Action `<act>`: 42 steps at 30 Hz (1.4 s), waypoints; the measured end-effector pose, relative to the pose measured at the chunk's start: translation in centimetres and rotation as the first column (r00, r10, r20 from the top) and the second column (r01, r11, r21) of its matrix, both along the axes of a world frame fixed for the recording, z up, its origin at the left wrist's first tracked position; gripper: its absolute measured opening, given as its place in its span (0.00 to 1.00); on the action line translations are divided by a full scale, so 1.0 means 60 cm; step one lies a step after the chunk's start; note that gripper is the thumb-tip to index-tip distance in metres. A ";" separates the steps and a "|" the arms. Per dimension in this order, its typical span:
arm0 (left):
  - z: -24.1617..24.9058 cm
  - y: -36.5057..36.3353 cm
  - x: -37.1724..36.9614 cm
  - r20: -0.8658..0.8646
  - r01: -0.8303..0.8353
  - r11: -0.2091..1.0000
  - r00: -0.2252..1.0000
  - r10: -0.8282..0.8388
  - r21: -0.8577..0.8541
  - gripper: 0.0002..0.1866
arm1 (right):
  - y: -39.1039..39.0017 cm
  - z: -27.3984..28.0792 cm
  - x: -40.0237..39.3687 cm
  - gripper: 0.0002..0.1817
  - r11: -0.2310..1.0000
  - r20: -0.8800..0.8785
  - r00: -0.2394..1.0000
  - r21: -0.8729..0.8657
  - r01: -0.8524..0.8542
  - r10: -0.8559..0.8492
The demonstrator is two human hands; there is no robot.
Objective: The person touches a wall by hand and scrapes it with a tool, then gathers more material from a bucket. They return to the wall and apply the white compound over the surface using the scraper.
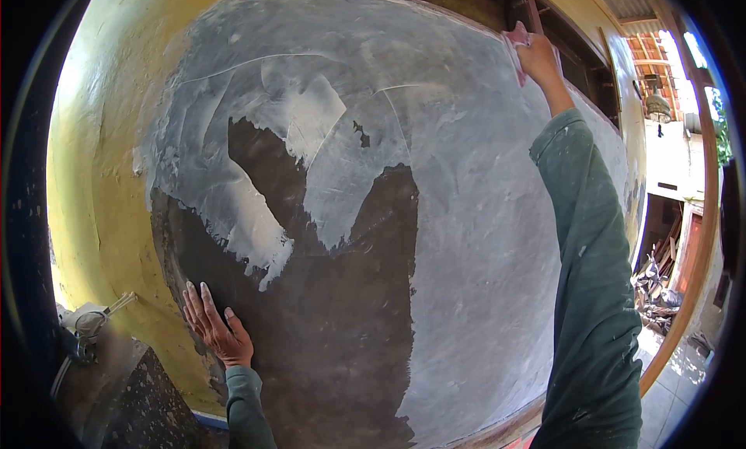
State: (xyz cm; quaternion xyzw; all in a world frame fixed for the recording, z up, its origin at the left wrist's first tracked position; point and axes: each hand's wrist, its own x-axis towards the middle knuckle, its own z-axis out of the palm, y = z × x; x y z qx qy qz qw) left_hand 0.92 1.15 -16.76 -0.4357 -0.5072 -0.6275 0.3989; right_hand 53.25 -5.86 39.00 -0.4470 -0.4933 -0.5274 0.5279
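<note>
A wall patch (466, 239) of smooth grey plaster fills most of the view, with a dark bare area (334, 324) at its lower middle and whiter smears at the upper left. My left hand (215, 328) lies flat on the dark area's left edge, fingers spread, holding nothing. My right hand (536, 56) is stretched high to the patch's top right corner, gripping a pink trowel (514, 41) pressed against the wall. Both arms wear green sleeves.
Yellow painted wall (101, 177) borders the patch on the left. A dark speckled counter (124, 394) with a white fitting (85, 321) stands at lower left. At right, a wooden window frame (598, 68), a doorway and a pile of clutter (657, 286) on the floor.
</note>
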 end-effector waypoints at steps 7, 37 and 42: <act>-0.002 0.000 0.001 0.005 0.013 1.000 1.000 -0.013 -0.002 0.31 | 0.027 -0.009 -0.126 0.24 0.997 -0.073 0.996 -0.065 0.044 -0.049; -0.001 -0.007 0.004 0.034 0.061 0.998 0.998 -0.060 -0.024 0.32 | 0.023 -0.119 -0.486 0.15 0.985 0.288 0.949 -0.144 -0.093 0.131; -0.002 -0.007 0.003 0.037 0.072 0.997 0.997 -0.071 -0.029 0.32 | 0.016 -0.177 -0.732 0.12 0.974 0.668 0.712 -0.202 -0.104 0.215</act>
